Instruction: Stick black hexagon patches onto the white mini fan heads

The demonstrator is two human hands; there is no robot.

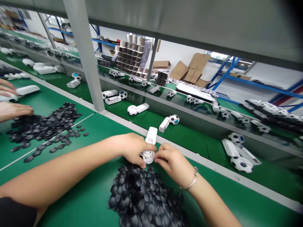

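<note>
A white plastic soccer-ball device [148, 156] with a flat white handle [151, 135] lies at the far edge of the green worktop, its handle pointing away from me. The ball part has an open lattice of white ribs. My left hand [134, 148] grips the ball from the left, thumb in front and fingers behind. At its right side, my right hand [171, 159] has thumb and fingertips pinched together; whatever they hold is hidden. A large heap of small black pentagon pieces [146, 195] lies just below both hands.
Behind a metal rail, a green conveyor [189, 138] carries several finished-looking ball devices [174, 119]. A grey post [82, 53] rises left of centre. Another person's hands [15, 108] work at the left beside a second black pile [44, 126]. A shelf overhangs above.
</note>
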